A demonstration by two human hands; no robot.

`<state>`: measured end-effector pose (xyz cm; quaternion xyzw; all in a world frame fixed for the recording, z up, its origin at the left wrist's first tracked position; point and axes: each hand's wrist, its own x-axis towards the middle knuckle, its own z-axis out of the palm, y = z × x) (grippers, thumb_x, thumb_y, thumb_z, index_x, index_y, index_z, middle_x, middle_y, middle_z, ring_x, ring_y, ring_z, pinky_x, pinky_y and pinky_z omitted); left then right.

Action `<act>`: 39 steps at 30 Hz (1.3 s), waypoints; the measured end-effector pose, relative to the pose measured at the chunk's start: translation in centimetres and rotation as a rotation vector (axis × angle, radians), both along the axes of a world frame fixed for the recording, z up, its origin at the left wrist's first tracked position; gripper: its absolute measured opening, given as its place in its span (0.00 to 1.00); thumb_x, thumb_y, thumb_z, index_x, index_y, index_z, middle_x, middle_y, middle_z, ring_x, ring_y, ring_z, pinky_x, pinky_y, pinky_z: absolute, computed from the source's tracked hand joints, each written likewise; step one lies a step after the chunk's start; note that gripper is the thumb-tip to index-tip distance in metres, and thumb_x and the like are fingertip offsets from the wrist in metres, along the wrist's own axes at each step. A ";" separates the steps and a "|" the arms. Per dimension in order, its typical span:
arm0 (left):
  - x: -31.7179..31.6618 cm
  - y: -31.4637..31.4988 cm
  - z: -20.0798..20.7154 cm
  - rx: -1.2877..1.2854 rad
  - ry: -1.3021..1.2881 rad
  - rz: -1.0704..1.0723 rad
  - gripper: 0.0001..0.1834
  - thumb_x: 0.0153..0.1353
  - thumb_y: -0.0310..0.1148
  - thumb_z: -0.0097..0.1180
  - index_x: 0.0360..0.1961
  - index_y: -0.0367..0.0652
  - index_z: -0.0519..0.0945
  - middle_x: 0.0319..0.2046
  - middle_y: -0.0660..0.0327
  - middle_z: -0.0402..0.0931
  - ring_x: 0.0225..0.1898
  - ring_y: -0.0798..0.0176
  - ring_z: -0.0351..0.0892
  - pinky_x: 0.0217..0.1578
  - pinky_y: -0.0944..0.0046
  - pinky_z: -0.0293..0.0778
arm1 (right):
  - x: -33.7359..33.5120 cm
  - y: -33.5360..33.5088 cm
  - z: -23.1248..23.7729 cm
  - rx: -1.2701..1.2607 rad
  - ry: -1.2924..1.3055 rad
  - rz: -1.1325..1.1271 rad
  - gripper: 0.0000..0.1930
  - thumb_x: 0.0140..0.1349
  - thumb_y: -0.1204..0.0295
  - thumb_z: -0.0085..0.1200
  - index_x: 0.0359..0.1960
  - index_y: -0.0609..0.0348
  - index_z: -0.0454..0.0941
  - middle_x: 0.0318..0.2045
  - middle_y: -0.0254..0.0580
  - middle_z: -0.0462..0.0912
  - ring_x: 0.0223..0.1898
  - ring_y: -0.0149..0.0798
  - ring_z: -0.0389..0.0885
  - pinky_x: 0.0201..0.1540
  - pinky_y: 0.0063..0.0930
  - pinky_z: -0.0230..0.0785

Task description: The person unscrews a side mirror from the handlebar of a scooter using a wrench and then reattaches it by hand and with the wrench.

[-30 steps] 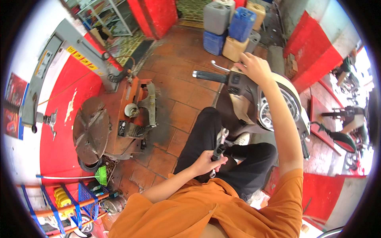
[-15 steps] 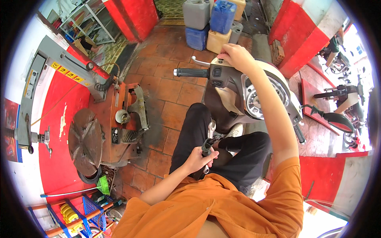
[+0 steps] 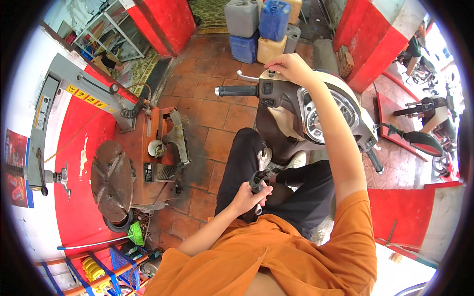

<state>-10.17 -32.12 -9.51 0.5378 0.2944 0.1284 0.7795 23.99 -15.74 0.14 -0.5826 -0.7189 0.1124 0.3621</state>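
Note:
I sit on a cream and black scooter (image 3: pixel 316 106), in an orange shirt and black trousers. My right hand (image 3: pixel 291 66) reaches forward and rests on top of the handlebar housing, just right of the silver brake lever (image 3: pixel 247 77) and black left grip (image 3: pixel 236 91). My left hand (image 3: pixel 249 197) is closed around the black handle of a hand tool (image 3: pixel 257 181) held over my lap; a silver wrench head (image 3: pixel 264 159) shows just beyond it. The round speedometer (image 3: pixel 321 118) lies under my right forearm.
An orange tyre-changing machine (image 3: pixel 148 158) with a round turntable (image 3: pixel 111 180) stands on the brick floor to my left. Grey, blue and yellow jerrycans (image 3: pixel 261 24) are stacked ahead. Red pillars (image 3: pixel 375 39) flank the right, with another motorbike (image 3: pixel 429 113) beyond. A blue rack (image 3: pixel 103 269) sits lower left.
My view has shifted, so the scooter and both hands sit lower and more central in the picture. My right hand stays on the handlebar housing and my left keeps its hold on the tool.

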 end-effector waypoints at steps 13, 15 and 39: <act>0.1 -0.1 0.0 0.009 -0.004 -0.003 0.10 0.65 0.31 0.58 0.30 0.37 0.73 0.16 0.64 0.72 0.17 0.72 0.73 0.24 0.69 0.72 | -1.9 -0.6 0.6 0.050 -0.323 -0.298 0.20 0.57 0.53 0.62 0.29 0.61 0.80 0.30 0.45 0.85 0.37 0.51 0.83 0.42 0.39 0.74; 0.1 -0.1 -0.2 0.011 0.006 -0.011 0.10 0.65 0.31 0.58 0.29 0.37 0.74 0.16 0.64 0.72 0.17 0.72 0.73 0.24 0.69 0.71 | -1.2 0.2 0.0 0.114 0.163 -0.025 0.14 0.60 0.61 0.61 0.37 0.61 0.83 0.35 0.44 0.86 0.40 0.48 0.84 0.45 0.37 0.74; -0.1 -0.1 -0.2 0.034 -0.010 0.018 0.13 0.66 0.35 0.59 0.28 0.38 0.75 0.16 0.65 0.72 0.18 0.72 0.72 0.23 0.70 0.71 | 0.2 0.4 -0.1 -0.053 0.089 0.009 0.11 0.60 0.74 0.56 0.43 0.57 0.85 0.37 0.44 0.87 0.41 0.43 0.85 0.48 0.33 0.75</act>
